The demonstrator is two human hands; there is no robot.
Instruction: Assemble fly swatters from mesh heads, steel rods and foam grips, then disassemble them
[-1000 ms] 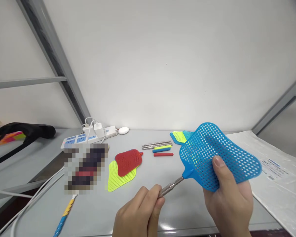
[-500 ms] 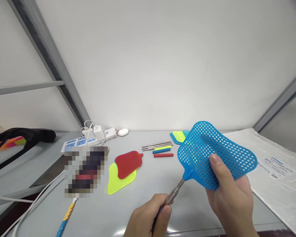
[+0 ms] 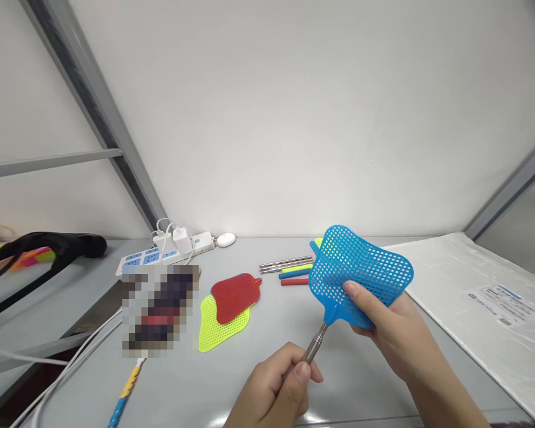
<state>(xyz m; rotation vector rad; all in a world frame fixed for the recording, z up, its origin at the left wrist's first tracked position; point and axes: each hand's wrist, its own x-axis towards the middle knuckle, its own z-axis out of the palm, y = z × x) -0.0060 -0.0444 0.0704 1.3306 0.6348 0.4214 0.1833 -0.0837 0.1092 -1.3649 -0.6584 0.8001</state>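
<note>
My right hand [image 3: 386, 321] grips the blue perforated head of a fly swatter [image 3: 361, 267], thumb on the near face and fingers behind. My left hand [image 3: 279, 386] is closed around the swatter's metal telescopic handle [image 3: 314, 346], which joins the head at its blue neck. Most of the grip end is hidden in my left palm. To the left on the table lie a red swatter head [image 3: 236, 297] and, partly under it, a yellow-green swatter head [image 3: 220, 327]. Behind the blue head, more swatter heads [image 3: 317, 244] show only in part.
Metal rods [image 3: 285, 263] lie near the wall with a yellow, a blue and a red grip tube [image 3: 294, 282]. A power strip [image 3: 151, 257] with plugs and white cables stands at left, beside a pixelated item [image 3: 160, 312]. A white plastic package [image 3: 463, 279] covers the right side.
The blue swatter head has moved left and slightly toward me, with my right hand still on it. It now stands more upright over the handle. My left hand stays around the handle.
</note>
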